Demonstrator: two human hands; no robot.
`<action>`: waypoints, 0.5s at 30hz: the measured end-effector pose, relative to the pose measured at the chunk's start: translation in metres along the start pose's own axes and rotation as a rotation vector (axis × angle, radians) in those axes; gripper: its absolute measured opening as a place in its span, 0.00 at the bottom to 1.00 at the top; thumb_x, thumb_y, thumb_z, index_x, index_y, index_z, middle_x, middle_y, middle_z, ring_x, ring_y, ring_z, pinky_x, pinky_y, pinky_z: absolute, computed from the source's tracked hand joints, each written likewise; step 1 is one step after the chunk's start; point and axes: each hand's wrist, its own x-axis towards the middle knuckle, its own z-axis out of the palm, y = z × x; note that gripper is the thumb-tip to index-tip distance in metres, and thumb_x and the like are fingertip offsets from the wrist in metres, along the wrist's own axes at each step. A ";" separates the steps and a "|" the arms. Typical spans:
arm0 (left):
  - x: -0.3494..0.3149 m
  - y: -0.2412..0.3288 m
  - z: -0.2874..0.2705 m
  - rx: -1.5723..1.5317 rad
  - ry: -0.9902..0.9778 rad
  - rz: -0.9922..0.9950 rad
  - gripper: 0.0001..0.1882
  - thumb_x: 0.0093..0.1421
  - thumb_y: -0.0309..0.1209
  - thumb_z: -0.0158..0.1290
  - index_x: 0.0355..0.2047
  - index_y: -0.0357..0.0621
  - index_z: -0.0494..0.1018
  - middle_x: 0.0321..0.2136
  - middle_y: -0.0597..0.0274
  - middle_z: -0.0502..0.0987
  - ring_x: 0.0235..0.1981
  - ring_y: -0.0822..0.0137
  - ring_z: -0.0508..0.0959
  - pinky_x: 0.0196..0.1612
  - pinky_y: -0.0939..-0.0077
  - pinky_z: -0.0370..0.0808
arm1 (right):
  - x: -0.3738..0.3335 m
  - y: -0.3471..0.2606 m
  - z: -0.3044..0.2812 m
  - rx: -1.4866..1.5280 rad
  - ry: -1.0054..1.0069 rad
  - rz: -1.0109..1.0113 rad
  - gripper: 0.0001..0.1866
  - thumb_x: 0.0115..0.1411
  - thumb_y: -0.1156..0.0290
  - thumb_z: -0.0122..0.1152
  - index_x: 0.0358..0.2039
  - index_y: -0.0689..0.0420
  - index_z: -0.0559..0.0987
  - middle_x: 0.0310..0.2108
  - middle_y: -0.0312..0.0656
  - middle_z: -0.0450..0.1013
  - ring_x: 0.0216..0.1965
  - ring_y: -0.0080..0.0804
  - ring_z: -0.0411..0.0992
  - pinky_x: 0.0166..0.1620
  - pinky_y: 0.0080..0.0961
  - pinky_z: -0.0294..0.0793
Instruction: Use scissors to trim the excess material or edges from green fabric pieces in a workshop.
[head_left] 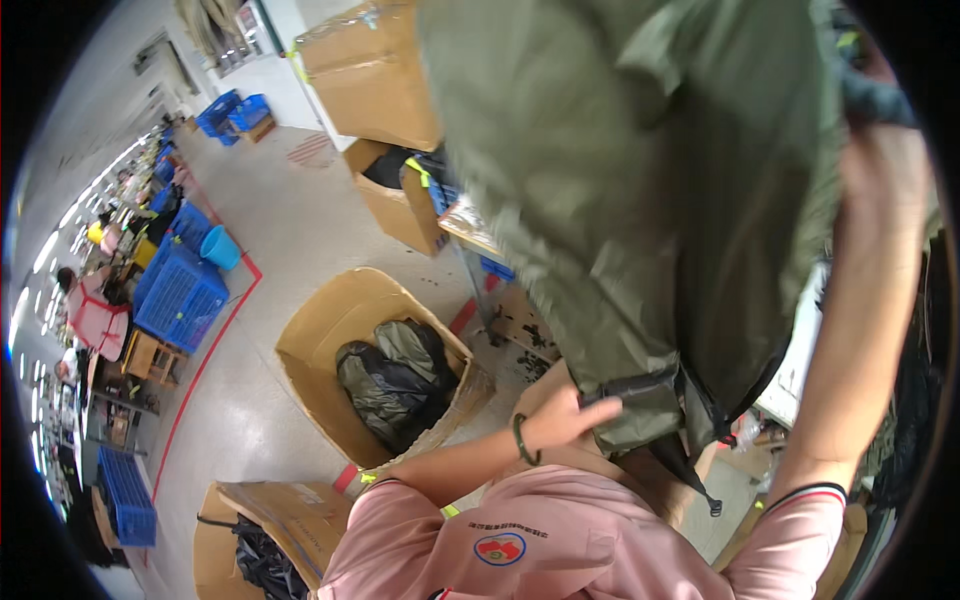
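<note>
A large olive-green garment (640, 200) of thin, shiny cloth hangs in front of me and fills the upper middle. Its lower edge has a dark band, and a black cord with a small toggle (714, 507) dangles below. My left hand (553, 412), with a dark bracelet at the wrist, is closed on that lower edge; the thumb lies over the front and the other fingers are mostly hidden. High at the upper right, my right hand (878, 62) is raised beside the garment's far side, past a grey wrist band (878, 100). Blur and the picture's rim hide its fingers.
An open cardboard box (310, 330) with a dark green bundle (395, 375) stands on the floor to my left. Another box (290, 520) holds black plastic. More cartons (370, 75) are stacked ahead beside a table (468, 225). Blue crates (180, 295) stand farther left.
</note>
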 end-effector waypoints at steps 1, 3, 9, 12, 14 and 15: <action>0.006 0.009 -0.011 -0.145 0.097 0.118 0.21 0.60 0.37 0.58 0.48 0.36 0.72 0.41 0.64 0.77 0.41 0.72 0.75 0.47 0.75 0.71 | 0.006 0.000 0.008 0.031 0.002 -0.018 0.11 0.65 0.69 0.44 0.39 0.56 0.75 0.41 0.37 0.74 0.42 0.20 0.70 0.38 0.20 0.71; -0.002 0.033 -0.051 -0.381 0.335 0.299 0.21 0.61 0.36 0.56 0.51 0.37 0.71 0.45 0.64 0.76 0.45 0.72 0.73 0.52 0.75 0.69 | -0.045 -0.030 0.031 0.133 0.056 0.007 0.11 0.65 0.69 0.45 0.41 0.56 0.74 0.42 0.38 0.74 0.41 0.21 0.71 0.38 0.21 0.72; -0.032 0.160 -0.175 -0.054 0.613 0.701 0.10 0.62 0.27 0.53 0.43 0.38 0.72 0.36 0.71 0.74 0.37 0.79 0.71 0.40 0.82 0.69 | -0.393 0.223 -0.340 0.092 0.314 0.225 0.12 0.64 0.69 0.46 0.46 0.57 0.71 0.44 0.41 0.73 0.38 0.25 0.73 0.36 0.25 0.76; -0.053 0.195 -0.183 -0.015 0.400 0.629 0.08 0.61 0.25 0.54 0.41 0.38 0.72 0.33 0.73 0.73 0.32 0.82 0.69 0.36 0.87 0.67 | -0.390 0.187 -0.263 0.114 0.425 0.385 0.14 0.64 0.70 0.46 0.49 0.57 0.69 0.46 0.42 0.73 0.37 0.27 0.74 0.36 0.26 0.79; -0.043 0.190 -0.186 0.180 0.196 0.412 0.11 0.61 0.28 0.55 0.43 0.37 0.72 0.33 0.74 0.75 0.34 0.80 0.71 0.38 0.80 0.71 | -0.339 0.007 -0.153 0.013 0.532 0.522 0.15 0.63 0.70 0.47 0.50 0.57 0.68 0.46 0.43 0.73 0.36 0.28 0.75 0.35 0.28 0.80; -0.035 0.179 -0.186 0.343 0.124 0.301 0.13 0.61 0.30 0.56 0.43 0.37 0.72 0.33 0.71 0.75 0.34 0.78 0.71 0.38 0.76 0.71 | -0.341 -0.038 -0.144 -0.061 0.598 0.593 0.16 0.63 0.70 0.47 0.51 0.57 0.68 0.47 0.43 0.73 0.36 0.29 0.76 0.35 0.28 0.81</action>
